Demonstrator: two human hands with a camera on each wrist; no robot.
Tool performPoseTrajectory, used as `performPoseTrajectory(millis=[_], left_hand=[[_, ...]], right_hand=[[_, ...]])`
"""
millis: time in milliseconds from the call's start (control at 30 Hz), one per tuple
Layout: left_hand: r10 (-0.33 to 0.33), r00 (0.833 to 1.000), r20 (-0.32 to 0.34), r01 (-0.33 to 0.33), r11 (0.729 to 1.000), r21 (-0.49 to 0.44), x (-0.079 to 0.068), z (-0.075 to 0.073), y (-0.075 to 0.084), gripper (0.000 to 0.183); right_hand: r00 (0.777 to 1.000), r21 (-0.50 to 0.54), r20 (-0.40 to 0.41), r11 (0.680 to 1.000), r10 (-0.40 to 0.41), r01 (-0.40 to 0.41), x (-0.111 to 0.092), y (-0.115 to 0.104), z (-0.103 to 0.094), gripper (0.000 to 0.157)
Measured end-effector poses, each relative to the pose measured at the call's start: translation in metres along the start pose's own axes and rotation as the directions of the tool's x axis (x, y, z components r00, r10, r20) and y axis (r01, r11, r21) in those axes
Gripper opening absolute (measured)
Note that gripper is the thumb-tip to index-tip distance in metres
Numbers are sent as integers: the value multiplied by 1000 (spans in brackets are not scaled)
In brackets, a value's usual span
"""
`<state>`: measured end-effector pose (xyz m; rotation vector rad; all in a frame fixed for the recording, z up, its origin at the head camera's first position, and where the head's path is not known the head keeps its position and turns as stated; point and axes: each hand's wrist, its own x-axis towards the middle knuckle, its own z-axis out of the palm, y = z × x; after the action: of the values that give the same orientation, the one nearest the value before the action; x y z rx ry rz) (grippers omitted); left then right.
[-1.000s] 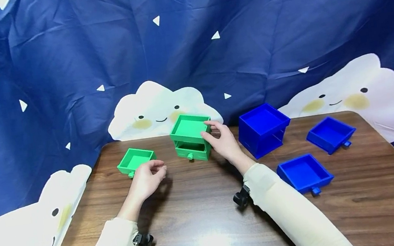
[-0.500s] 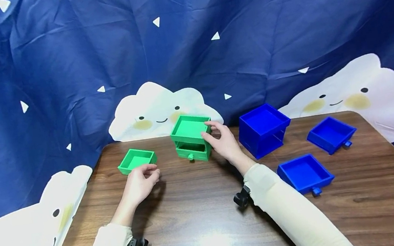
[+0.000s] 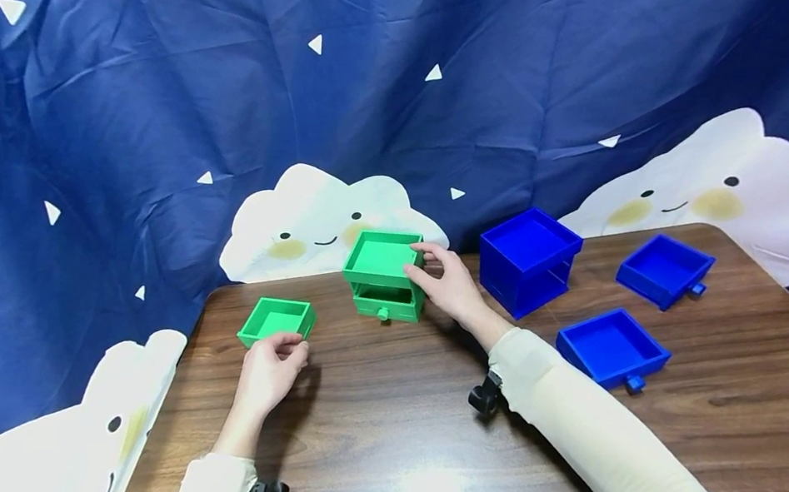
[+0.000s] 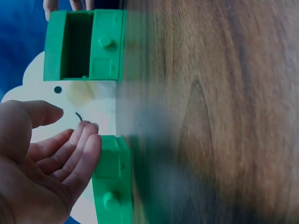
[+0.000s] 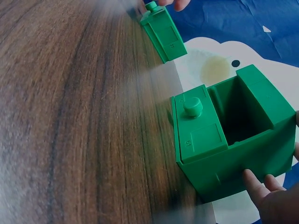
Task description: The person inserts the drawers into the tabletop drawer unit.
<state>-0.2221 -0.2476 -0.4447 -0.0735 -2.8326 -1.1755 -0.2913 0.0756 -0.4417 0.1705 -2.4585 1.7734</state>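
Note:
My left hand [image 3: 270,370] hovers just in front of a loose green drawer [image 3: 276,321], thumb apart from the extended fingers. In the left wrist view nothing lies between the thumb and fingers [image 4: 77,156]; the drawer's knob side shows behind them. At the back of the table stands a small green cabinet [image 3: 380,271] with a tray-like top. Its lower slot contains a drawer [image 3: 394,306], while the upper slot is a bare gap. My right hand [image 3: 447,276] holds the cabinet at its right side, fingertips against the side wall and at the top rim.
A blue cabinet [image 3: 528,257] with no drawers inside stands right of the green one. Two loose blue drawers, a front one [image 3: 611,346] and a rear one [image 3: 664,267], lie farther right on the wooden table [image 3: 403,413]. A blue curtain [image 3: 374,97] hangs behind.
My left hand has drawn back to the left and toward me from the loose green drawer. The right hand and the green cabinet have stayed in place.

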Motion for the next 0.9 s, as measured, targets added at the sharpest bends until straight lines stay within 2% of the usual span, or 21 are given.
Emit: performPoseTrajectory(millis=[200, 633, 900], left_hand=[[-22, 1000, -17, 22, 1000, 15, -1, -3, -6, 31], [-24, 998, -53, 28, 997, 73, -2, -12, -18, 29], [-38, 997, -62, 43, 996, 75, -4, -15, -25, 29]], right_hand=[[1000, 2, -2, 1000, -1, 1, 0, 1, 0, 52], [1000, -3, 13, 1000, -12, 12, -1, 2, -1, 53], [1000, 0, 13, 1000, -12, 12, 0, 2, -1, 52]])
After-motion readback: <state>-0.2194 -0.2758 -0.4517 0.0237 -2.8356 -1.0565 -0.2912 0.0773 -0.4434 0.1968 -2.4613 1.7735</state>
